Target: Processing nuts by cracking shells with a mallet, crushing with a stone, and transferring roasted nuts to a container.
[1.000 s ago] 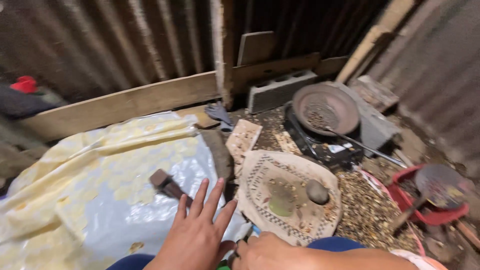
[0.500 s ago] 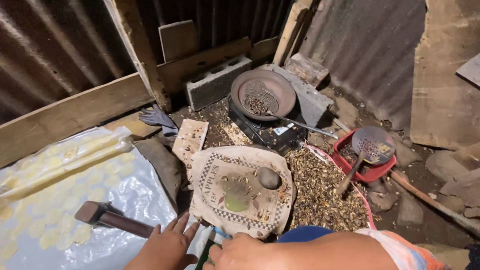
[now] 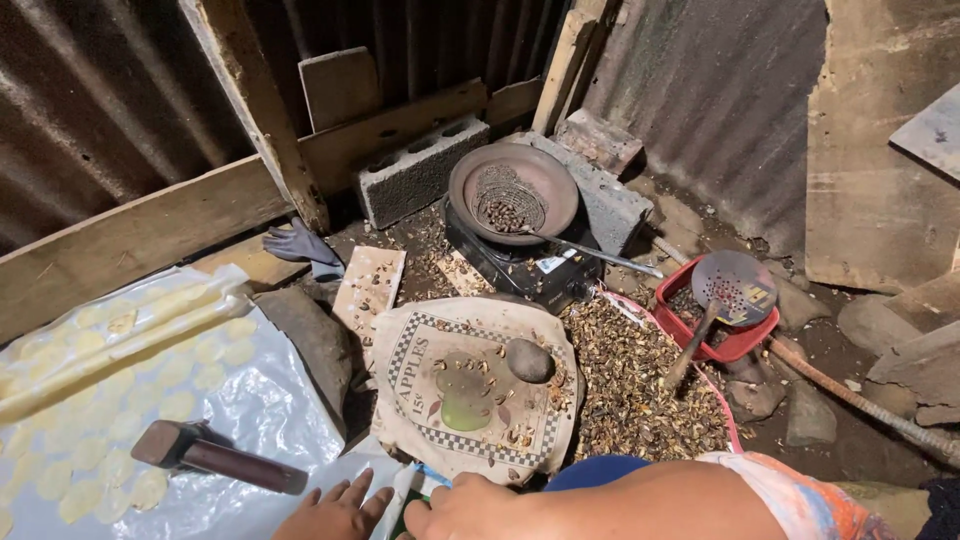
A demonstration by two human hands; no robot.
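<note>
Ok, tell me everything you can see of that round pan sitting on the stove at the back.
The round pan is a shallow, dark, rusty-looking metal dish, sitting level on a small black stove beside grey concrete blocks. Inside it rests a wire-mesh skimmer holding a small heap of dark nuts or seeds; its long metal handle sticks out over the rim toward the right. No hand touches the pan. Husks litter the ground in front.

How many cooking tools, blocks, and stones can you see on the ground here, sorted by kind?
Round pan on the burner: 1
Wire skimmer in the pan: 1
Perforated ladle in the red basin: 1
Red basin: 1
Concrete blocks: 2
Round stone on the cloth: 1
Wooden mallet: 1
Total: 8
</note>
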